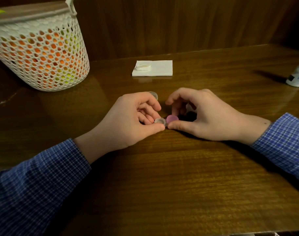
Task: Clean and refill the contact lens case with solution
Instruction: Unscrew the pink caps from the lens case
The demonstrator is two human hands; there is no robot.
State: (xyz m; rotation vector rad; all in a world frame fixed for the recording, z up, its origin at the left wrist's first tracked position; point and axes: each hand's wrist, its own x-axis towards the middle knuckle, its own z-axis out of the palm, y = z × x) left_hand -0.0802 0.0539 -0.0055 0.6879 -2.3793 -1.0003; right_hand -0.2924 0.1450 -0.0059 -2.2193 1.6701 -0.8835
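Your left hand (135,116) pinches the contact lens case (163,121) low over the counter (162,167); your right hand (201,113) closes loosely around its pink cap (172,118). One well is open, its clear cap (153,94) aside. I think cleaning and refilling remain; the solution bottle (298,74) stands well apart.

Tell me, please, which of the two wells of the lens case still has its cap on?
The well with the pink cap, by the right hand. The well by the left hand is open and clear.
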